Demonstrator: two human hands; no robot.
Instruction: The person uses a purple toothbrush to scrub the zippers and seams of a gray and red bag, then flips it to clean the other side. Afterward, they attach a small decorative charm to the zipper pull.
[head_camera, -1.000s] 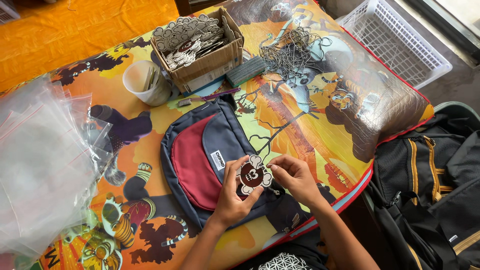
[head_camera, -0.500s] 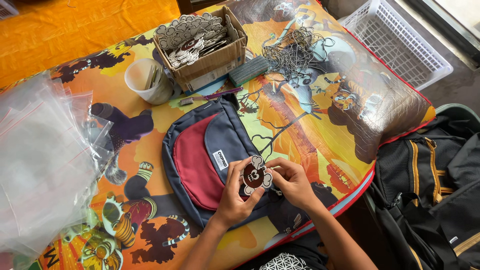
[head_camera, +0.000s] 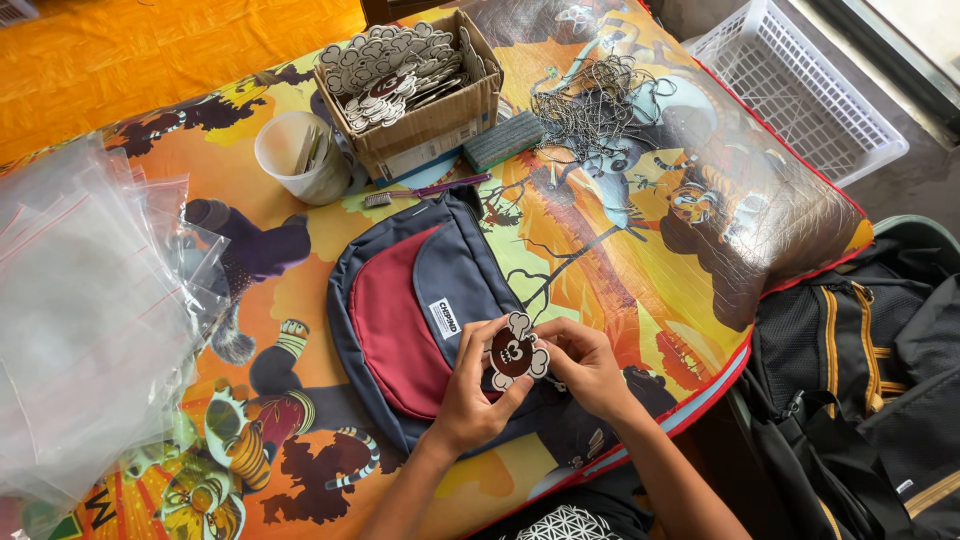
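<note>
Both hands, left (head_camera: 470, 395) and right (head_camera: 588, 368), pinch the cartoon tag (head_camera: 516, 352) between them above the backpack (head_camera: 420, 310).

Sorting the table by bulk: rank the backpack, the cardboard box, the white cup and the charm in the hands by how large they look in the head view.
1. Navy and red backpack
2. Cardboard box of charms
3. White cup
4. Dark red charm, pinched between the left hand and right hand

The charm sits nearer the camera, yet still looks smallest.

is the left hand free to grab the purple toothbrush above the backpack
Probably not right away: the left hand is holding the charm. The toothbrush lies uncovered, nothing blocking it.
</note>
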